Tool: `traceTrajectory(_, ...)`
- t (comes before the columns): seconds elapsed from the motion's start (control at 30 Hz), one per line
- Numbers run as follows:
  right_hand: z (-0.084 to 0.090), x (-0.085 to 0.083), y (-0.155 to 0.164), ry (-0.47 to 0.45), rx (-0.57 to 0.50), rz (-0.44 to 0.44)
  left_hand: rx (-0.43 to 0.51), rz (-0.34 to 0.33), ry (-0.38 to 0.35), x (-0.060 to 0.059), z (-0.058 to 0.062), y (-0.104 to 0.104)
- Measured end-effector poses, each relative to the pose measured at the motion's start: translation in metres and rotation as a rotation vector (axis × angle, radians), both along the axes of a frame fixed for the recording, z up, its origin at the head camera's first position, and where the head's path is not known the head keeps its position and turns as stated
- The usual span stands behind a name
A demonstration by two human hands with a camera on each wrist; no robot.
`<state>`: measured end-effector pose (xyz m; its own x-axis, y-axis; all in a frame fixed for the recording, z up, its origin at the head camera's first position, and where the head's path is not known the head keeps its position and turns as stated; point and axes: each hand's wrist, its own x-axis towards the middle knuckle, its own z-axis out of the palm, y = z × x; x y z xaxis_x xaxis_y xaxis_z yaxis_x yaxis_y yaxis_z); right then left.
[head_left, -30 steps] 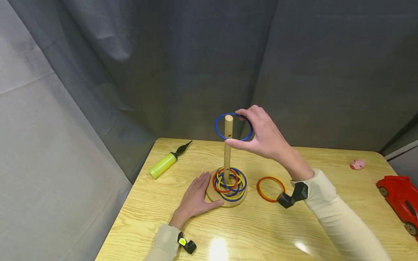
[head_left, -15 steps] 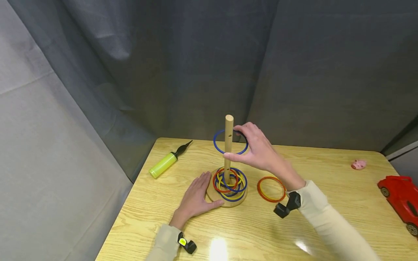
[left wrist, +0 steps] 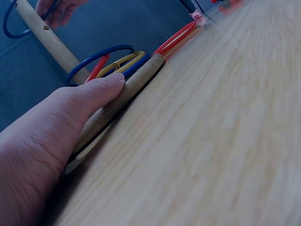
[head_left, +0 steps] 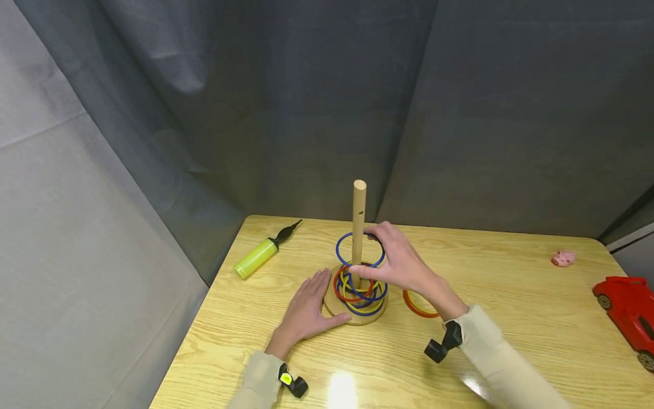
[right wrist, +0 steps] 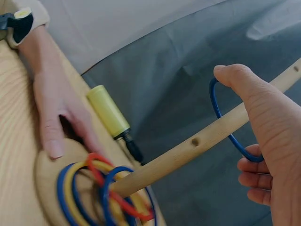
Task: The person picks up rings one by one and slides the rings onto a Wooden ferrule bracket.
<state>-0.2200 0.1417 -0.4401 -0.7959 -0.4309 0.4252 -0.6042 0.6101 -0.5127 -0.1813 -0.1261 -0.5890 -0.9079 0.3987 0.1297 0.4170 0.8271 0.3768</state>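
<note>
A wooden peg stands upright on a round wooden base. Several blue, yellow and red rings lie loosely stacked around its foot. My right hand pinches a blue ring between thumb and fingers. That ring encircles the peg's lower half, just above the stack, as the right wrist view also shows with the blue ring around the shaft. My left hand lies flat along the left side of the base, its thumb touching the rim.
Right of the base, red and yellow rings lie on the table, partly covered by my right forearm. A yellow-green hand pump lies at the back left. A pink pig toy and a red toy car are on the right.
My right hand has lowered the blue ring from the top of the peg down along it, close to the stack. The left hand has stayed in place.
</note>
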Motion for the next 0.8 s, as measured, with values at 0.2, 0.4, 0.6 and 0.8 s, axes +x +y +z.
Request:
traceTrajectory(0.2,-0.029,0.002,0.001,-0.034,0.010,-0.007,0.001,0.005,-0.013,0.000,-0.001,0.000)
traceTrajectory(0.4,-0.057,0.003,0.001,-0.068,0.022,-0.025,-0.010,0.009,-0.019,-0.001,-0.002,0.000)
traceTrajectory(0.6,-0.082,0.005,-0.001,-0.095,0.050,-0.042,-0.016,0.007,-0.012,-0.001,-0.003,0.000)
traceTrajectory(0.8,-0.094,0.008,-0.004,-0.083,0.081,-0.064,-0.020,0.009,-0.016,-0.001,-0.003,0.000)
